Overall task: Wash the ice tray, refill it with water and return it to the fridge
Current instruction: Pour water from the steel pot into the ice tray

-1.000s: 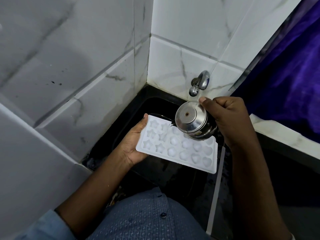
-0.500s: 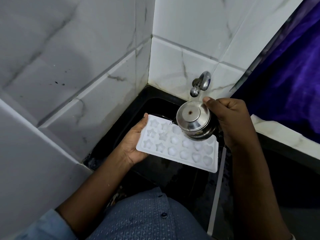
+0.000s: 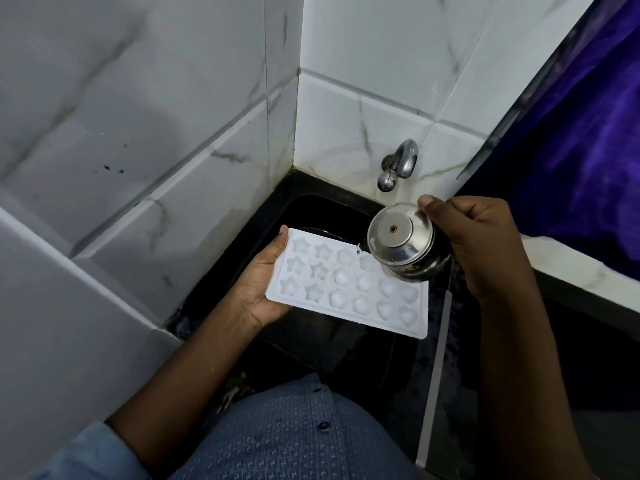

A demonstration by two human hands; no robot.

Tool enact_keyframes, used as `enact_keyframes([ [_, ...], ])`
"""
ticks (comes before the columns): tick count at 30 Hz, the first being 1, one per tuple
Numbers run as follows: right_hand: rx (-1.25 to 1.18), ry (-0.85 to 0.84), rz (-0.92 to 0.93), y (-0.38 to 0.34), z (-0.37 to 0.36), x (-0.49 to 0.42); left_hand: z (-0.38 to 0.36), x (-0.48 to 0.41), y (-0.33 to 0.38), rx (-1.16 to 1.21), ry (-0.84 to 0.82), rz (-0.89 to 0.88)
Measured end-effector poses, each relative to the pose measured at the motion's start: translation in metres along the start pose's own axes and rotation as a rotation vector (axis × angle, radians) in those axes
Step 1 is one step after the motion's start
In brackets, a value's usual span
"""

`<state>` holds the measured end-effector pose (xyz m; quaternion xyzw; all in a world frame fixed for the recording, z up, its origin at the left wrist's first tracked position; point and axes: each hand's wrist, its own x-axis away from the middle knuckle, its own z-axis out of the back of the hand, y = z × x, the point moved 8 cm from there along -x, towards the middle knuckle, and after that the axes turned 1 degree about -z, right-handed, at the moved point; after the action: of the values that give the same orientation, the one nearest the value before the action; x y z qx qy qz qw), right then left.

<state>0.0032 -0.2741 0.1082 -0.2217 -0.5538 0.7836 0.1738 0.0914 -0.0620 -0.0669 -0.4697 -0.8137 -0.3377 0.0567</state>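
Observation:
A white ice tray (image 3: 349, 285) with star, round and heart moulds is held level over a black sink (image 3: 311, 202). My left hand (image 3: 263, 289) grips its left end, thumb on the rim. My right hand (image 3: 481, 244) grips a small steel pot (image 3: 401, 244), tilted mouth-down over the tray's far right edge, its base facing me. A thin trickle of water falls from the pot's lip onto the tray. The pot hides the tray's far right corner.
A chrome tap (image 3: 398, 164) juts from the white marble-tiled wall just above the pot. Tiled walls close in the sink on the left and behind. A purple cloth (image 3: 571, 133) hangs at the right above a white ledge (image 3: 581, 268).
Both hands, the tray and the pot have stayed almost in place; the pot has shifted slightly to the right along the tray's far edge.

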Motion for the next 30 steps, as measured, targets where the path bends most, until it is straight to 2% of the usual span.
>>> enact_keyframes([
  [7,0.076,-0.024,-0.007,0.001,0.000,0.003,-0.004,0.000,0.001,-0.012,0.015,-0.007],
  [20,0.042,-0.050,-0.028,0.004,0.000,0.001,-0.008,0.000,0.000,-0.015,0.009,0.003],
  [26,-0.185,0.021,-0.142,0.022,0.008,0.000,-0.005,0.001,0.002,-0.006,0.011,-0.002],
  [30,-0.241,0.072,-0.201,0.027,0.014,0.000,-0.003,0.001,0.004,0.004,0.018,-0.010],
])
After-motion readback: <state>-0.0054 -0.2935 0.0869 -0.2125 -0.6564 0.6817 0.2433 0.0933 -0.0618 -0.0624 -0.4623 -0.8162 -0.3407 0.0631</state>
